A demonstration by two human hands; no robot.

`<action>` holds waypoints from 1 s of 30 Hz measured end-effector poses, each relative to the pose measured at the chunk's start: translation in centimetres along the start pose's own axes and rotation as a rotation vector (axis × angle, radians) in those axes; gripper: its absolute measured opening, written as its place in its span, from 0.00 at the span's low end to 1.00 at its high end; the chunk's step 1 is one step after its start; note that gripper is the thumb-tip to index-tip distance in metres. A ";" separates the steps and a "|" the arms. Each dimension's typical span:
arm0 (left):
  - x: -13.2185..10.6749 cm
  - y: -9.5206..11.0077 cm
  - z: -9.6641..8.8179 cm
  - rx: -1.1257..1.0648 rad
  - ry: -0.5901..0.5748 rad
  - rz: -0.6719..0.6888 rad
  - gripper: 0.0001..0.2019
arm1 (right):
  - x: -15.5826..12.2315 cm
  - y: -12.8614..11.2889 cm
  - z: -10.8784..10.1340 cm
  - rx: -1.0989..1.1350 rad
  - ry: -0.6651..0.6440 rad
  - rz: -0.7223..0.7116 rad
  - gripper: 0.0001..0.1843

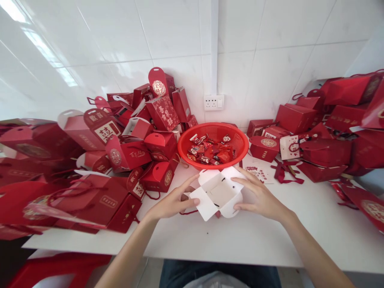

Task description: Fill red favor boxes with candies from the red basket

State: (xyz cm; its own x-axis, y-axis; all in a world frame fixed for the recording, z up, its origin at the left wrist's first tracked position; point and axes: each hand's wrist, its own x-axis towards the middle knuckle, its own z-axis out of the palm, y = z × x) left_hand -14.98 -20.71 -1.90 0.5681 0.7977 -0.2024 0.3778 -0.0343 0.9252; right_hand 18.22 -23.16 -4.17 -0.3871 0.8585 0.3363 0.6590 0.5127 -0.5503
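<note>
Between my hands an open paper gift box (pixel 216 192) stands on the white table (pixel 258 244), its four white-lined flaps folded outward. A few dark cord ends poke through its inner walls; nothing else shows inside. My left hand (pixel 177 200) grips the left flap, thumb over the edge and fingers partly hidden behind it. My right hand (pixel 259 196) holds the right side, fingertips on the upper flap and thumb by the lower one. Just behind the box sits a red plastic basket (pixel 243 150) with wrapped candies (pixel 207 154) in it.
Red gift boxes (pixel 163 112) are heaped on the left, some with cord handles. Another heap of red boxes (pixel 295 118) fills the right. Dark red ribbons (pixel 286 172) lie near it. A wall socket (pixel 213 103) is behind the basket. A red stool (pixel 60 268) stands below the table's left edge.
</note>
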 end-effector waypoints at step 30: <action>19.6 6.3 -3.4 0.995 -0.005 -0.170 0.18 | 18.1 4.8 -1.3 0.221 0.149 0.301 0.15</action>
State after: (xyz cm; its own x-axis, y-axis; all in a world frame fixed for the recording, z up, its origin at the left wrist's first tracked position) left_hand -3.89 -3.25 1.05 0.4516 0.8366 -0.3101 0.8914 -0.4086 0.1960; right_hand 15.20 -5.21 0.29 -0.0896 0.9683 0.2333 0.5680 0.2421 -0.7866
